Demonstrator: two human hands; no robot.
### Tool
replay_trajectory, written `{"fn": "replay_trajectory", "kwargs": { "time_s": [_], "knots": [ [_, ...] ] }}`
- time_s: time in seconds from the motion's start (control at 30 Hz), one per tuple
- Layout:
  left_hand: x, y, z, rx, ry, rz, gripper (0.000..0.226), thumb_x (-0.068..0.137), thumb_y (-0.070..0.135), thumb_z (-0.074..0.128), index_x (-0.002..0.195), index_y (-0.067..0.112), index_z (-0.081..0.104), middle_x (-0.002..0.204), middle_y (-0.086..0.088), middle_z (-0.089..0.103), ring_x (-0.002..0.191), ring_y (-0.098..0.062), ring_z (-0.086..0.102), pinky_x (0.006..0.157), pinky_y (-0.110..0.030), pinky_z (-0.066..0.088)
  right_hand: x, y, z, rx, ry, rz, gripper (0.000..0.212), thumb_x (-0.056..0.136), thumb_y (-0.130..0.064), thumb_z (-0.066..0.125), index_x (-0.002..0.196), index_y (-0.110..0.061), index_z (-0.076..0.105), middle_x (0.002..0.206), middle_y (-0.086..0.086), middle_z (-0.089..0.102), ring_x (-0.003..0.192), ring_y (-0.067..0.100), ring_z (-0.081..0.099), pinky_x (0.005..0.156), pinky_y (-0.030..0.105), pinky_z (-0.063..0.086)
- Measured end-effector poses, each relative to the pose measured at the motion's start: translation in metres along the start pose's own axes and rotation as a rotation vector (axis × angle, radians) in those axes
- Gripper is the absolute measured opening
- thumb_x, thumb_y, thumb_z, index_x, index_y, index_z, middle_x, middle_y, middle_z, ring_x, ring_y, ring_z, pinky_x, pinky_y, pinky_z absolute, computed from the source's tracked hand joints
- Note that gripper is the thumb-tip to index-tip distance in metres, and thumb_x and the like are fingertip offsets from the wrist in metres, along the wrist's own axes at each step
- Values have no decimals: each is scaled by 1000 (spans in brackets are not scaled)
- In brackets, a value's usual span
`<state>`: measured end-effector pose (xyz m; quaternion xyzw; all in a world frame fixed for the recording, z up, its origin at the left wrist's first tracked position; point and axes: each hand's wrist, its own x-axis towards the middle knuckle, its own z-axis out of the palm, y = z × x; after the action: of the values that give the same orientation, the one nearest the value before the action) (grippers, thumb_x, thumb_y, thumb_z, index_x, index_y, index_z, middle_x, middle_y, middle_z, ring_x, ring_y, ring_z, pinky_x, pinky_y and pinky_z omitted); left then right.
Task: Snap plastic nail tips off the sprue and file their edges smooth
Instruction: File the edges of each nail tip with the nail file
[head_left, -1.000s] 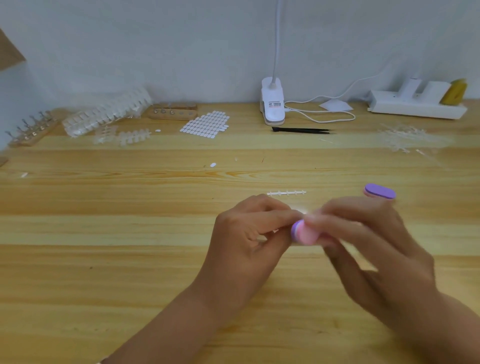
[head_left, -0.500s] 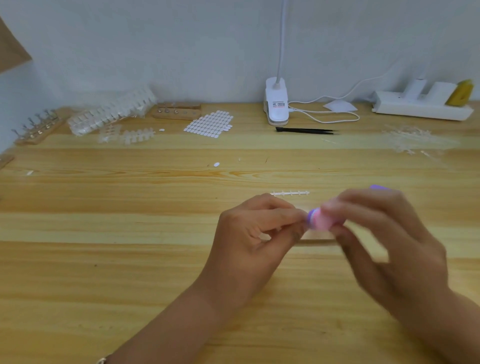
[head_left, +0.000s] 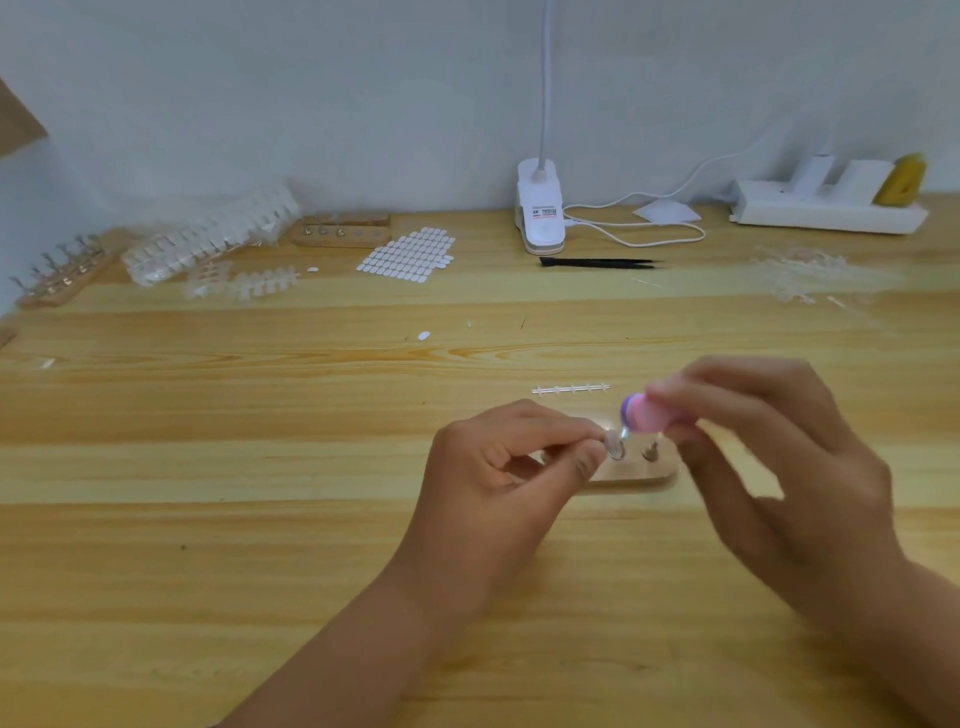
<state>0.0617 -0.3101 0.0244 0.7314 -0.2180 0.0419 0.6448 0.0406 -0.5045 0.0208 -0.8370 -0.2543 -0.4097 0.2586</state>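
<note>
My left hand (head_left: 511, 467) pinches a small clear nail tip (head_left: 614, 446) between thumb and forefinger at the table's middle. My right hand (head_left: 769, 457) grips a pink and purple file block (head_left: 641, 414), whose end sits just above and right of the tip. The right hand is blurred by motion. Behind the hands lies a bare white sprue strip (head_left: 570, 388). Under the hands, a small wooden holder (head_left: 636, 470) with metal pegs rests on the table.
Packs of nail tips (head_left: 208, 239) and wooden peg stands (head_left: 340, 231) lie at the back left, beside a sheet of white stickers (head_left: 408, 254). A clip lamp (head_left: 539, 213), black tweezers (head_left: 597, 263), a power strip (head_left: 826, 208) and loose clear sprues (head_left: 810, 273) line the back.
My right hand with the file block has moved up and to the right, away from my left fingers. The nail tip and the wooden holder beneath now show.
</note>
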Motion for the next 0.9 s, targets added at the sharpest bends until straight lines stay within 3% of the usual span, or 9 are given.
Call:
{"fn": "replay_trajectory", "kwargs": {
  "time_s": [0.1,0.2,0.37,0.43,0.53,0.67,0.8,0.9],
  "knots": [
    [-1,2,3,82,-14,58,9,82,12,74,85,17,80,80,7,73,73,-3,66,61,-16,47,-5,-6,5,32,-67,-81,24,96,2,57,116,-6,66,106,8,63,100,16,60,97,20,41],
    [0,0,0,104,-10,60,12,81,8,74,86,17,80,82,11,72,73,-1,65,61,-13,45,1,5,1,-21,-22,28,26,93,3,60,116,-7,66,107,6,62,97,24,63,94,21,45],
    [-1,1,0,100,-24,59,11,81,15,73,88,22,79,81,11,73,75,-2,66,63,-14,47,-5,-6,4,57,-92,-91,23,96,1,58,116,-6,67,109,4,62,102,16,59,96,21,41],
    [-1,1,-1,91,-12,32,11,81,15,73,87,22,80,80,13,73,73,-1,65,62,-15,48,-1,7,2,-6,-67,-33,26,93,3,61,116,-8,66,108,3,61,100,18,60,93,24,45],
    [0,0,-4,4,-32,-55,9,82,16,75,83,24,80,78,10,74,69,-2,64,61,-19,51,0,11,-5,1,9,-5,30,95,0,61,118,-19,64,110,-1,60,101,17,61,93,26,47],
    [1,0,-4,-182,-96,-120,8,82,19,71,83,17,79,71,3,72,61,-6,64,57,-21,49,-7,-1,3,74,-99,-198,29,93,6,60,116,-10,70,110,3,62,102,19,61,95,25,43],
    [2,-2,-6,-267,-79,-159,12,84,12,67,82,6,77,67,-5,70,61,-14,64,55,-25,49,2,13,-3,51,-55,-120,32,90,8,61,115,-11,65,106,8,62,100,18,61,90,27,47],
    [1,-2,-2,-266,-81,-155,13,81,15,71,85,5,78,69,-7,72,61,-15,65,54,-24,49,-2,-4,4,116,-30,-142,26,95,2,59,117,-11,64,109,4,62,104,17,61,95,23,43]
  ]
}}
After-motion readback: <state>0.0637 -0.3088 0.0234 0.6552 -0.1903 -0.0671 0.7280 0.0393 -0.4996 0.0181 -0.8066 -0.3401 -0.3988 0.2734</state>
